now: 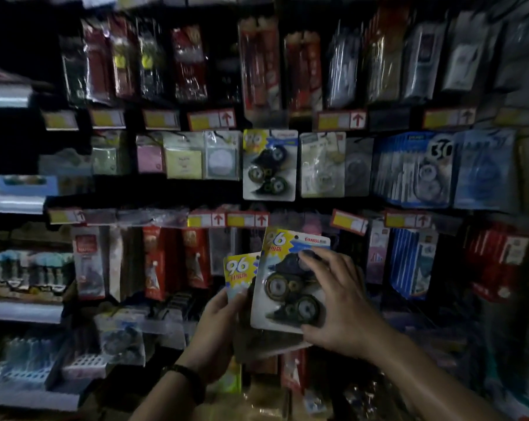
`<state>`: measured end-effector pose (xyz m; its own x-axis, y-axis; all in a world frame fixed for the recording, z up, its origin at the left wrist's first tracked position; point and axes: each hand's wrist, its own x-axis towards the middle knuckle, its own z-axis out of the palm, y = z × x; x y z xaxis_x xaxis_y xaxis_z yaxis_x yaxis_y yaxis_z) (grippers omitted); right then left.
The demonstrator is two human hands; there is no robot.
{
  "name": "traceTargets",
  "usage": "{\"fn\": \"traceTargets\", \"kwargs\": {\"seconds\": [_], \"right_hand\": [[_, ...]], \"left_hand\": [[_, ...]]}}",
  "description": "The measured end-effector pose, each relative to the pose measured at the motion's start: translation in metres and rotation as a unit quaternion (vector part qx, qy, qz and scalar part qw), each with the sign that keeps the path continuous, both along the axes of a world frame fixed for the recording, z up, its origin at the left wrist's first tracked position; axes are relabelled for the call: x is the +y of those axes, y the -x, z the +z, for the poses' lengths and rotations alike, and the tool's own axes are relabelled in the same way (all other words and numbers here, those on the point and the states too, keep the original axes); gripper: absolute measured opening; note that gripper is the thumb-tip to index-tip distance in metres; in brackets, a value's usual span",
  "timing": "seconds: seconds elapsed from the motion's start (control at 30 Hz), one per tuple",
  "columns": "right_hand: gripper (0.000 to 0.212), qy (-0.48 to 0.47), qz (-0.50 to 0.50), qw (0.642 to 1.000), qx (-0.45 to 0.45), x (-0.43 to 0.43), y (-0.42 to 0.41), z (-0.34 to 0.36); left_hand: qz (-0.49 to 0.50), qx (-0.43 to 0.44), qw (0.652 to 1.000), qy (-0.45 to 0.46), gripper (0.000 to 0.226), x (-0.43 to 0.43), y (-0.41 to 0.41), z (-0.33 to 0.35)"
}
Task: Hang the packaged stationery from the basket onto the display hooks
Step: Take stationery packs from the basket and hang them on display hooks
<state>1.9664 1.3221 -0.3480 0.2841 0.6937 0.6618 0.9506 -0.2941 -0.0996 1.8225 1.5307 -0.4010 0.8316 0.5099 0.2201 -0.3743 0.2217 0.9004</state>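
The front card [287,281] of correction tape, marked with a big "96" on a yellow burst, sits in my right hand [342,302]: my fingers lie across the top of its clear bubble and my thumb presses its lower right corner, so that hand is closed on it. The card is tilted a little to the right and held up in front of the lower row of the rack. Just behind it, to the left, a second card [240,271] of the same kind shows only its yellow top corner; my left hand [219,326] grips it, fingers wrapped around its left edge, and the two cards overlap. A dark watch [185,378] is on my left wrist. Above my hands, in the middle row, a matching hung card [269,165] hangs on the rack, with pale packets beside it on both sides. Red and yellow price tags [228,220] with arrows run along the rail between that row and my cards. The picture is dim and blurred, so I cannot tell what the hung card hangs from.
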Motion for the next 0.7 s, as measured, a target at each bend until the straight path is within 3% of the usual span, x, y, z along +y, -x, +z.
{"fn": "traceTargets", "kwargs": {"seconds": [0.1, 0.23, 0.4, 0.7], "right_hand": [[0.117, 0.004, -0.014, 0.999, -0.042, 0.014, -0.013, 0.041], [0.117, 0.013, -0.03, 0.997, -0.076, 0.037, -0.034, 0.092], [0.117, 0.026, -0.06, 0.991, -0.12, 0.072, -0.049, 0.141], [0.116, -0.014, -0.073, 0.982, -0.176, 0.121, -0.065, 0.182]], "left_hand": [[0.062, -0.003, 0.997, -0.042, 0.03, 0.021, -0.007, 0.026], [0.153, -0.052, 0.982, -0.096, 0.033, 0.047, -0.009, 0.075], [0.263, -0.104, 0.951, -0.124, 0.013, 0.079, -0.006, 0.123], [0.379, -0.113, 0.901, -0.18, 0.015, 0.115, -0.004, 0.156]]}}
